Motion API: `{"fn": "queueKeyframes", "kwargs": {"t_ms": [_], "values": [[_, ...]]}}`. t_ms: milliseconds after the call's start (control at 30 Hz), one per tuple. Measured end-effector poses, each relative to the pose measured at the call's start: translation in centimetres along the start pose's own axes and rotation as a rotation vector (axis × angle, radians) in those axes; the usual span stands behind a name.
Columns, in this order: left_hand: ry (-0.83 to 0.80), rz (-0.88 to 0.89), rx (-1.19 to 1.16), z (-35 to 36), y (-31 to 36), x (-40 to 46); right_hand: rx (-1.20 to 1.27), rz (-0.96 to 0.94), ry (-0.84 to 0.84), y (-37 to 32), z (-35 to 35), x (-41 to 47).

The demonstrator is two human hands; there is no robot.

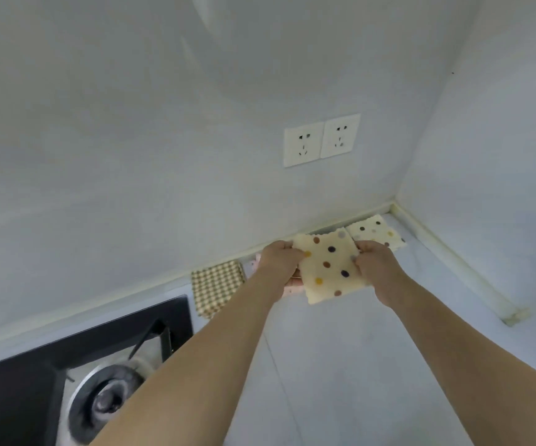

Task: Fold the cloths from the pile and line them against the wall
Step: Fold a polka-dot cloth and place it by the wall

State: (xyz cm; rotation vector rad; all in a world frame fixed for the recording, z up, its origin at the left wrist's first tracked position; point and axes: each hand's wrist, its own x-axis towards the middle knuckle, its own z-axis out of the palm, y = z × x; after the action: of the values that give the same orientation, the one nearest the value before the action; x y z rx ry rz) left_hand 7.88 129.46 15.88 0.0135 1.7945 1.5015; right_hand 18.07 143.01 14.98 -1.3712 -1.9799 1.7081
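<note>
A folded cream cloth with coloured dots [329, 267] is held close to the back wall. My left hand [279, 260] grips its left edge and my right hand [376, 265] grips its right edge. Behind it to the right, a second folded dotted cream cloth [376, 232] lies against the wall near the corner. To the left a folded brown checked cloth [217, 286] lies against the wall. A pink cloth [292, 287] shows partly under my left hand and the held cloth; most of it is hidden.
A black gas hob [77, 358] with a round burner takes up the lower left of the counter. Two white wall sockets [321, 140] sit above the cloths. The side wall closes the counter [356, 365] on the right, forming a corner.
</note>
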Motion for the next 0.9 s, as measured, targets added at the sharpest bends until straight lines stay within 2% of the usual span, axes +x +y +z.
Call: {"fn": "queueKeyframes", "kwargs": {"t_ms": [200,400,667,800,900], "values": [[-0.014,-0.027,0.116,10.6,1.3,10.0,-0.096,0.004,0.106,1.8,-6.4,11.9],[-0.002,-0.068,0.174,16.7,1.7,18.1,-0.2,-0.039,0.138,2.7,-9.4,20.7],[0.047,-0.144,0.183,19.8,0.5,24.2,-0.252,-0.089,0.149,5.3,-9.7,27.2],[0.083,-0.2,0.149,19.6,-0.6,25.2,-0.441,-0.106,0.167,7.0,-9.0,28.3],[0.194,-0.003,0.325,17.9,-1.2,23.9,-0.691,-0.137,0.242,7.1,-7.8,28.1]]}}
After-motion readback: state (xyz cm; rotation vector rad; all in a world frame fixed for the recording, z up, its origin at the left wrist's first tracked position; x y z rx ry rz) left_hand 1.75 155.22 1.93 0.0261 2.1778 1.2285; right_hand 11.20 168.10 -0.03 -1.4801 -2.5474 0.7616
